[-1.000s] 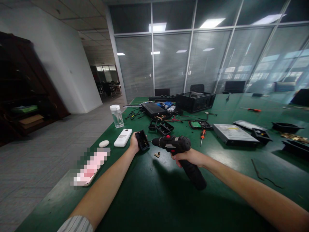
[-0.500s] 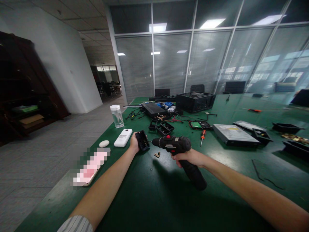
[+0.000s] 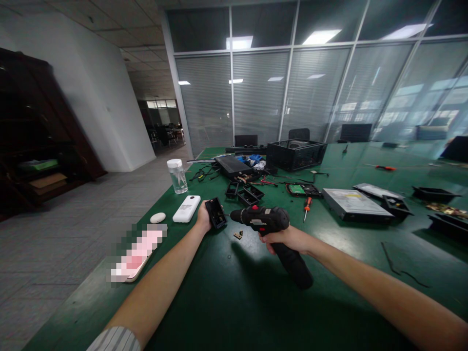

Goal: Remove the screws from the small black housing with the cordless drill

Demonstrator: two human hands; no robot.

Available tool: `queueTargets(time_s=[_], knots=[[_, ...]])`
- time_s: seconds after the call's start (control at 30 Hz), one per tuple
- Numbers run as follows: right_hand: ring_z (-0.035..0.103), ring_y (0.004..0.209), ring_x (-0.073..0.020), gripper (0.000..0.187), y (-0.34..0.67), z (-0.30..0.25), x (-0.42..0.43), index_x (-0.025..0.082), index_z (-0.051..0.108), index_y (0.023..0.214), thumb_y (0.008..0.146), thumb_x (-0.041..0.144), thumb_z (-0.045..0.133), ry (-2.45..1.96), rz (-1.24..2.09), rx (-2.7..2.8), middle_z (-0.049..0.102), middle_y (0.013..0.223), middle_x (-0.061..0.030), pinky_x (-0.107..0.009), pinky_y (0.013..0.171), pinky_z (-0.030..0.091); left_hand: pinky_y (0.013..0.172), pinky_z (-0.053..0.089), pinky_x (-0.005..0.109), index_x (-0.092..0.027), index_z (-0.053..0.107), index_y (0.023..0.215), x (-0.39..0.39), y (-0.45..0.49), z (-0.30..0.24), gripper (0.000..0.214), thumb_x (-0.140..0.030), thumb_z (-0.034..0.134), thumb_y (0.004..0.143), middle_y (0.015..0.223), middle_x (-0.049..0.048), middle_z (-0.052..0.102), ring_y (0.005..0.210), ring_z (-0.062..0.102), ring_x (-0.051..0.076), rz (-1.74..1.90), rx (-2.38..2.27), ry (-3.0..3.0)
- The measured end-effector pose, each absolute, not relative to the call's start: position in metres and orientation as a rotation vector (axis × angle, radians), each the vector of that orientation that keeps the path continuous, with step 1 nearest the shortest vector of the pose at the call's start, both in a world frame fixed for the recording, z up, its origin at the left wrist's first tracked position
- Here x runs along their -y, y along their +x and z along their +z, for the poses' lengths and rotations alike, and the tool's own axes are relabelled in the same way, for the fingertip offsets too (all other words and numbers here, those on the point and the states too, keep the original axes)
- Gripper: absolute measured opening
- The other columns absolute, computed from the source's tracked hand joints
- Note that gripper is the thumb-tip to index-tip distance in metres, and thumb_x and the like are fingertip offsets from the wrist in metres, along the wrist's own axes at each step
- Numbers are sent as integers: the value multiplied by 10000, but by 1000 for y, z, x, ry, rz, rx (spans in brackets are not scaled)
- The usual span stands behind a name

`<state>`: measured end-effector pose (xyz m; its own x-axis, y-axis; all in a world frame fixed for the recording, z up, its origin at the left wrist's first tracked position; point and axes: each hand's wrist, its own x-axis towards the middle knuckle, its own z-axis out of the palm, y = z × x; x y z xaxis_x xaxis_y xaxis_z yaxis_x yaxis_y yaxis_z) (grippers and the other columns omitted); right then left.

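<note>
My left hand is closed around the left side of a small black box-shaped part, tilted so that its hollow inside faces me. Several small brass-coloured bits show inside it. In my right hand is a black cordless drill, gripped by its handle and pointing left. The drill's bit reaches the right edge of the black part; whether it touches a screw I cannot tell. Just below the chuck, small brass-coloured pieces lie on the green table.
Black frames stand behind the drill, with an orange screwdriver and an optical drive to the right. A computer case sits farther back. On the left are a white power bank, a lidded water jar and a phone.
</note>
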<state>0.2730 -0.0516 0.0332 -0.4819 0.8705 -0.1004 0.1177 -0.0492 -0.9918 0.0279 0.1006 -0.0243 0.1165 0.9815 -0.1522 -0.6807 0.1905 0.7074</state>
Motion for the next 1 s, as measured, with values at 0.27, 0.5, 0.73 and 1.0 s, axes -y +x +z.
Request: queueTargets(time_s=[0.27, 0.5, 0.73, 1.0], knots=[[541, 459, -113, 148, 272, 32, 51, 153, 564, 773, 687, 246, 643, -1056, 1591, 1612, 561, 548, 34, -247, 484, 413, 534, 505, 322, -123, 634, 763, -101, 29, -23, 270, -307, 437, 773, 622, 82, 649, 575, 637, 216, 1309, -693, 498], [542, 464, -114, 136, 272, 35, 52, 153, 564, 762, 687, 241, 636, -1044, 1584, 1639, 557, 543, 34, -247, 490, 413, 555, 515, 334, -124, 623, 730, -102, 28, -26, 279, -313, 426, 782, 626, 91, 647, 607, 646, 224, 1305, -670, 549], [532, 453, -111, 146, 272, 33, 51, 151, 565, 772, 684, 247, 633, -1084, 1568, 1631, 555, 536, 33, -241, 472, 411, 558, 519, 336, -127, 620, 733, -99, 29, -23, 265, -315, 439, 777, 639, 89, 648, 618, 649, 227, 1309, -694, 532], [533, 459, -114, 138, 272, 34, 52, 150, 566, 776, 701, 245, 630, -1076, 1560, 1642, 568, 528, 28, -247, 494, 411, 552, 518, 327, -121, 624, 730, -101, 28, -25, 268, -303, 435, 779, 624, 87, 647, 599, 647, 221, 1302, -680, 531]])
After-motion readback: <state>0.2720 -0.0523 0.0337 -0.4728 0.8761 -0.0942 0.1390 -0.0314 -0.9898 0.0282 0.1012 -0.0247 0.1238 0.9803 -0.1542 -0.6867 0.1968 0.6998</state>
